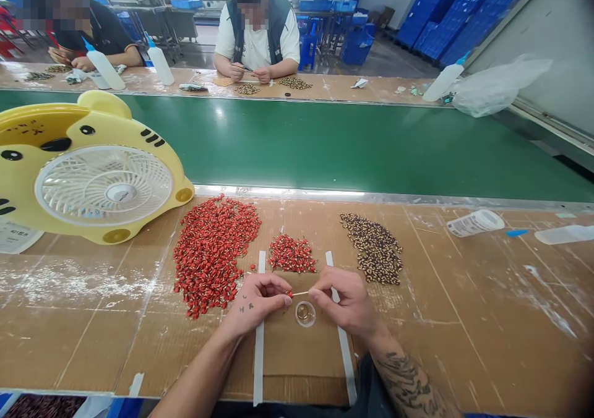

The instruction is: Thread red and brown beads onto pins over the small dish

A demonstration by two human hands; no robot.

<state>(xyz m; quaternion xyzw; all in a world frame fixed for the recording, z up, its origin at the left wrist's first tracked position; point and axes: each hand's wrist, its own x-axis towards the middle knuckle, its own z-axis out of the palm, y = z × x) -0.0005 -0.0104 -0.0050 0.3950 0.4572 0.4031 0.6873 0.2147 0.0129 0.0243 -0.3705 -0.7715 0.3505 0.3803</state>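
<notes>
My left hand (pixel 265 299) is closed, pinching a small red piece (pixel 289 294) between thumb and fingertips. In my right hand (pixel 346 297) is a thin pale stick (pixel 301 293), its tip meeting the red piece. Just below the stick sits a small clear cup (pixel 305 314) with what looks like amber or clear liquid in it. Beyond my hands lies a small heap of red pieces (pixel 292 254). A larger heap of red pieces (pixel 216 251) spreads to the left, and a heap of small dark-and-gold pieces (pixel 374 248) lies to the right.
A cardboard pad (pixel 301 359) is bordered by white tape strips. At left stands a yellow animal-shaped fan (pixel 104 170). A white bottle (pixel 476 223) lies at right. Past the green belt (pixel 325 143), two people sit working at the opposite bench with squeeze bottles (pixel 160 64).
</notes>
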